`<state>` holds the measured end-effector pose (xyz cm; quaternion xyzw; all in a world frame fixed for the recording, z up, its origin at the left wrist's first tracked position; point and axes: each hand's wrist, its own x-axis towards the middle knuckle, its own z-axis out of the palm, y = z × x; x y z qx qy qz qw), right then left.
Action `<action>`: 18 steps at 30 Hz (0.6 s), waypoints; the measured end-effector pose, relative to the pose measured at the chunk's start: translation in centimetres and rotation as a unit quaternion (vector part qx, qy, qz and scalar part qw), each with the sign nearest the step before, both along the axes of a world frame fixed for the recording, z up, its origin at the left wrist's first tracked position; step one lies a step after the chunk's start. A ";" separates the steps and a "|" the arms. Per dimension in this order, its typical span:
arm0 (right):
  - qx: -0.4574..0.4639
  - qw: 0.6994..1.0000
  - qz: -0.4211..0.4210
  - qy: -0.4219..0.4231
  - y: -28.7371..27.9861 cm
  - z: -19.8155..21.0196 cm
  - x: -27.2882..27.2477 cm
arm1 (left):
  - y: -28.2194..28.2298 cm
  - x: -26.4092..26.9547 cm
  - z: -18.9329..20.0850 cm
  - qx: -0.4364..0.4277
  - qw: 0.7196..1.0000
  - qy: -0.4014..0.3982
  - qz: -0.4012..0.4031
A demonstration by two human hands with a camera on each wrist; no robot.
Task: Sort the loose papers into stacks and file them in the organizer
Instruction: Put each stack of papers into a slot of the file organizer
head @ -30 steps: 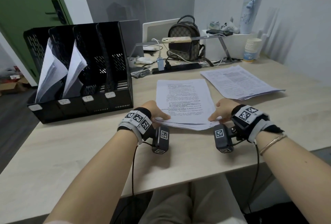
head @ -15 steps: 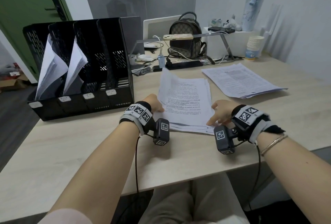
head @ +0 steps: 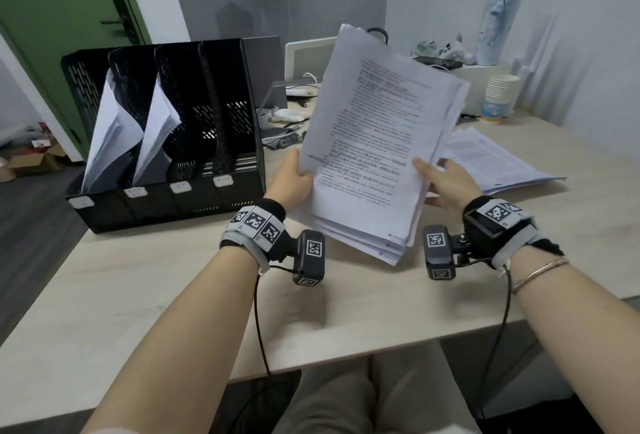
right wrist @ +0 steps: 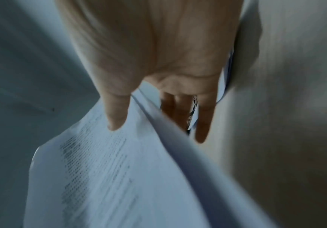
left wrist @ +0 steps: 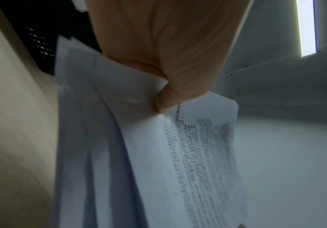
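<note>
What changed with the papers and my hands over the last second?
The paper stack, flat on the desk before, is now lifted and tilted up, left hand and right hand gripping its sides. The organizer and the second pile stayed put.

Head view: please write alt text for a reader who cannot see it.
Two hands, left hand and right hand, hold a stack of printed papers tilted up above a desk. To the left stands a black organizer, with papers in its two leftmost slots; a second paper pile lies flat on the right.
</note>
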<state>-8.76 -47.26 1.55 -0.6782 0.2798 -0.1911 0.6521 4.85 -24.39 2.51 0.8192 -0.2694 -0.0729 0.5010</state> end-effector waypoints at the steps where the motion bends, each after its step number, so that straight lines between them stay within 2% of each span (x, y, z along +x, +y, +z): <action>1: 0.017 0.999 -0.011 -0.037 0.0 0.4 0.0 | -0.1 -0.2 0.1 -0.004 1.000 0.000 -0.009; 6: 0.073 0.987 -0.012 -0.141 -0.4 1.9 -0.4 | -0.4 -0.6 -0.3 -0.036 0.998 0.026 -0.052; 9: 0.037 0.986 -0.026 -0.161 -0.7 2.7 -0.9 | -0.7 -0.7 0.2 -0.067 0.995 0.032 -0.063; 12: -0.004 0.988 -0.005 -0.156 -0.3 3.7 -1.5 | -1.0 -0.9 1.6 -0.133 0.989 0.025 -0.051; 14: -0.021 0.988 0.015 -0.153 -0.2 4.1 -1.8 | -1.1 -1.0 2.5 -0.169 0.982 0.036 -0.073; 16: -0.045 0.988 0.034 -0.146 0.2 4.7 -2.2 | -1.4 -0.9 2.9 -0.176 0.978 0.051 -0.097; 18: -0.078 0.985 0.038 -0.148 0.6 5.0 -2.4 | -1.8 -1.0 3.3 -0.173 0.980 0.037 -0.089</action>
